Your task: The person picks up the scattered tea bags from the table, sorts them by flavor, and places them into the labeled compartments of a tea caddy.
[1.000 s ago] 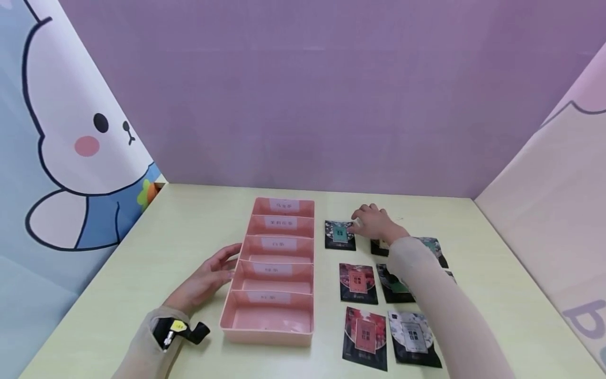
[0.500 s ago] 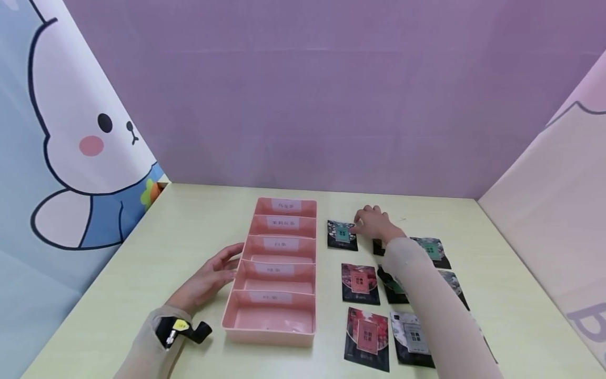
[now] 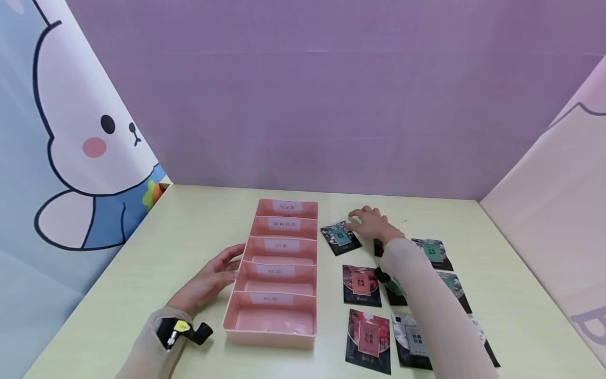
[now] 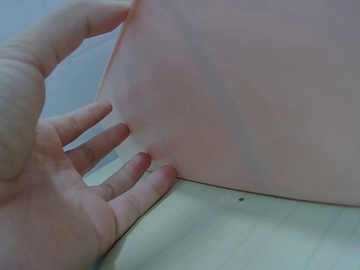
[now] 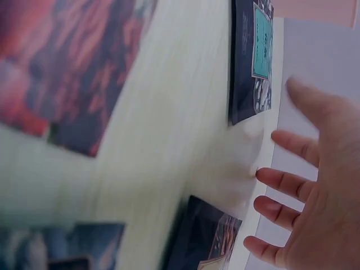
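A long pink divided box (image 3: 270,339) stands mid-table, its compartments in one row with white labels. My left hand (image 3: 210,279) rests against its left side; in the left wrist view the fingers (image 4: 143,197) are spread along the wall and the thumb touches its upper edge. My right hand (image 3: 371,225) is at the upper right corner of a dark tea packet (image 3: 341,238) with a teal label, which lies tilted right of the box. In the right wrist view this hand's fingers (image 5: 281,180) are spread, with nothing held; the tea packet (image 5: 247,67) lies beside them.
Two red-labelled tea packets (image 3: 361,285) lie in a column below. Further right are several more, including a white-labelled packet (image 3: 412,339) and a green-labelled packet (image 3: 432,252), some partly under my right forearm. A purple panel (image 3: 303,105) rises behind the table.
The teal-labelled tea packet has turned from straight to tilted and shifted slightly left. My right hand has moved a little left with it. My left hand stays at the box.
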`<state>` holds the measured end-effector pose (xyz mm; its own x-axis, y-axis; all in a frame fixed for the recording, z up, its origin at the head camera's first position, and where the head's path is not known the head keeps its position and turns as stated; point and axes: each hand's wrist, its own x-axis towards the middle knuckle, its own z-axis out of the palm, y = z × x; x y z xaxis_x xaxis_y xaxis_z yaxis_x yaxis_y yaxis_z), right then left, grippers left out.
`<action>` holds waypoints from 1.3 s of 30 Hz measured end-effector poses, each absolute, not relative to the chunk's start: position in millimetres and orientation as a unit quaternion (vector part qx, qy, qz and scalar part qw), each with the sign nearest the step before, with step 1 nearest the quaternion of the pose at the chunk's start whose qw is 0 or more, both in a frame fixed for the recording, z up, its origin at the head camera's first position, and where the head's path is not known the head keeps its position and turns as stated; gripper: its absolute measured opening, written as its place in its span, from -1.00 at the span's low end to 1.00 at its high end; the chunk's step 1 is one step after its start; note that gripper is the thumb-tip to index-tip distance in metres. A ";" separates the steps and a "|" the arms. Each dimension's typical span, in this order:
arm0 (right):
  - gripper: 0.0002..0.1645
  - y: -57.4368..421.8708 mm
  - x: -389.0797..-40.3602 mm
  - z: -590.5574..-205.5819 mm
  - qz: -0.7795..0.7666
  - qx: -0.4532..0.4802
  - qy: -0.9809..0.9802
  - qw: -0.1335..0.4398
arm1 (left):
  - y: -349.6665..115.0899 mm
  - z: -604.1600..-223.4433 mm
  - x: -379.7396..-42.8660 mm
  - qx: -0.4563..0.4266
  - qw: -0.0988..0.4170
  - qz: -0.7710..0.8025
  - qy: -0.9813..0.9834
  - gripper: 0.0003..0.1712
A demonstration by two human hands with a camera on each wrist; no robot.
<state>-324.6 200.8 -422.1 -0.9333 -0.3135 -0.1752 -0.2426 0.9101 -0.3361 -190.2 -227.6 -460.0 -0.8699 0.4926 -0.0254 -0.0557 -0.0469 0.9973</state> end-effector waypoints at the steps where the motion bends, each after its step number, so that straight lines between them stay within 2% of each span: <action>1: -0.25 199.9 -324.9 -422.3 -0.155 -0.144 0.971 0.115 | -227.4 -460.0 -190.3 0.165 0.195 0.706 0.661 -0.18; 9: -0.37 195.1 -328.8 -422.8 -0.145 -0.160 0.969 0.122 | -227.2 -459.2 -190.3 0.161 0.196 0.703 0.664 -0.17; 19: -0.70 189.9 -328.9 -419.4 -0.165 -0.134 0.970 0.116 | -227.2 -457.9 -188.9 0.153 0.199 0.697 0.671 -0.17; 31: -0.87 187.0 -327.5 -419.7 -0.209 -0.148 0.961 0.100 | -226.9 -456.3 -188.8 0.154 0.199 0.700 0.668 -0.17; 35: -0.89 187.3 -326.8 -419.7 -0.240 -0.163 0.954 0.081 | -226.2 -455.2 -189.1 0.150 0.200 0.694 0.675 -0.17; 39: -0.91 187.9 -326.6 -419.1 -0.284 -0.153 0.943 0.085 | -225.6 -454.4 -189.2 0.144 0.201 0.692 0.678 -0.16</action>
